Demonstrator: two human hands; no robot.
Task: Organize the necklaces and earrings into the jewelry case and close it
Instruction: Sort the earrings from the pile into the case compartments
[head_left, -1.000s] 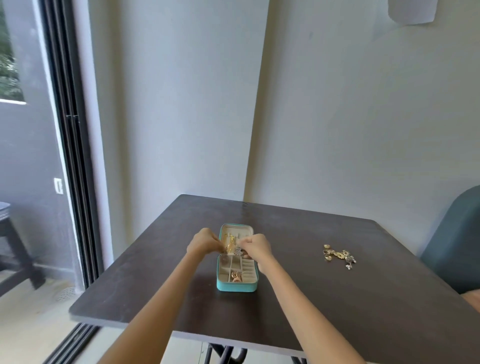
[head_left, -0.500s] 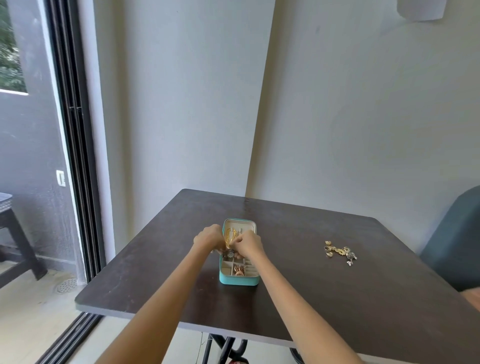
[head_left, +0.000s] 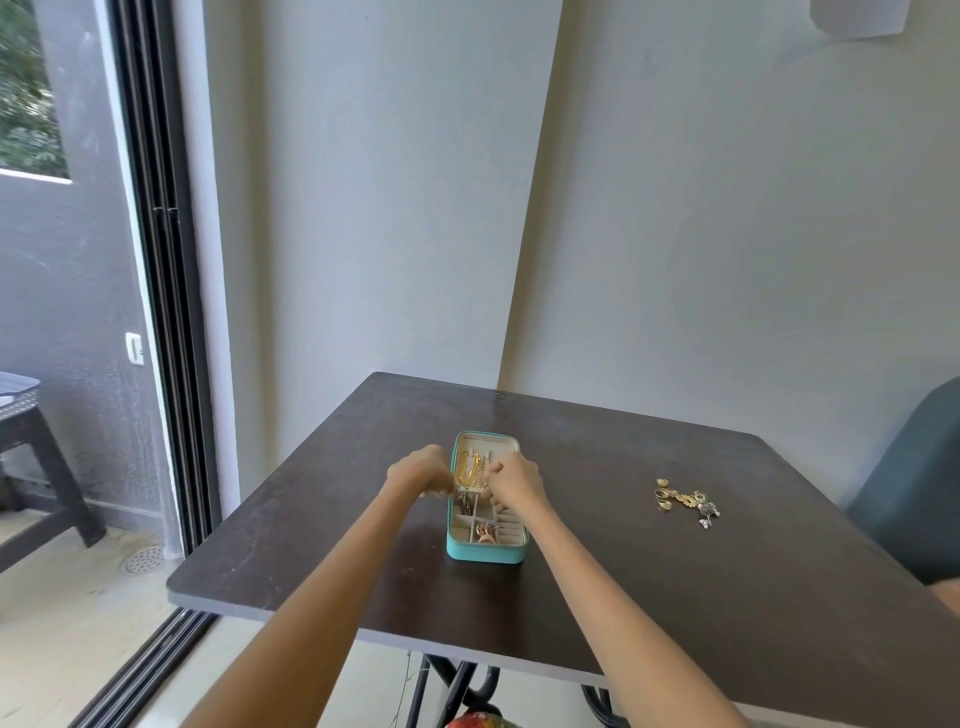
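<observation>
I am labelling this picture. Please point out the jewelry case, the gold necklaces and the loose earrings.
jewelry case (head_left: 485, 554): head view, teal front wall.
gold necklaces (head_left: 469, 467): head view, chains in the lid.
loose earrings (head_left: 684, 500): head view, middle of the pile.

Soft daylight enters from the glass door (head_left: 156, 312) on the left. The counter (head_left: 675, 571) shows faint sheen. Edges bend and blur slightly.

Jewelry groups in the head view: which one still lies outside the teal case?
The loose gold and silver earring cluster on the dark table, right of the teal jewelry case; the gold necklaces and rose-gold pieces sit inside it.
</observation>
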